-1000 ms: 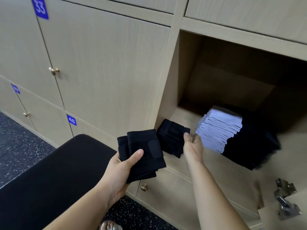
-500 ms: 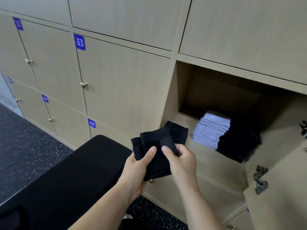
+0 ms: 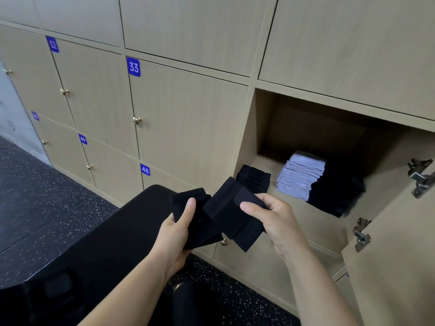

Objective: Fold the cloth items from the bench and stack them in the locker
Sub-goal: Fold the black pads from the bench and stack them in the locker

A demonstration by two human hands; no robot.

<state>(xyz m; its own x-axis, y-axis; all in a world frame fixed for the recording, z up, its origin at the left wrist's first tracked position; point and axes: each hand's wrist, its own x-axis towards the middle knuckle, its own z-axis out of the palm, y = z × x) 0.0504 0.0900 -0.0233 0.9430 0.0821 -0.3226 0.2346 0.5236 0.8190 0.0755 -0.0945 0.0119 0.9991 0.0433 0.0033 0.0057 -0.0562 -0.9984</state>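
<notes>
My left hand (image 3: 175,234) grips a bundle of folded black cloths (image 3: 197,222), thumb on top. My right hand (image 3: 273,220) pinches one folded black cloth (image 3: 231,214), held apart from the bundle and tilted, in front of the open locker (image 3: 263,128). On the locker floor at the front left lies a small stack of folded black cloths (image 3: 254,178). Beside it stands a stack of folded pale lilac cloths (image 3: 300,176), and to the right a dark stack of black cloths (image 3: 336,191). The black padded bench (image 3: 98,245) lies below my left arm.
The locker door (image 3: 400,231) hangs open at the right with metal hinges (image 3: 420,178) showing. Closed numbered lockers fill the wall to the left. A closed lower locker with a brass knob (image 3: 223,242) sits under the open one. Dark speckled floor runs between bench and lockers.
My right hand left one black cloth in the locker, came back to the bundle, and has pulled one cloth off it toward the right. The view has tilted up and left.
</notes>
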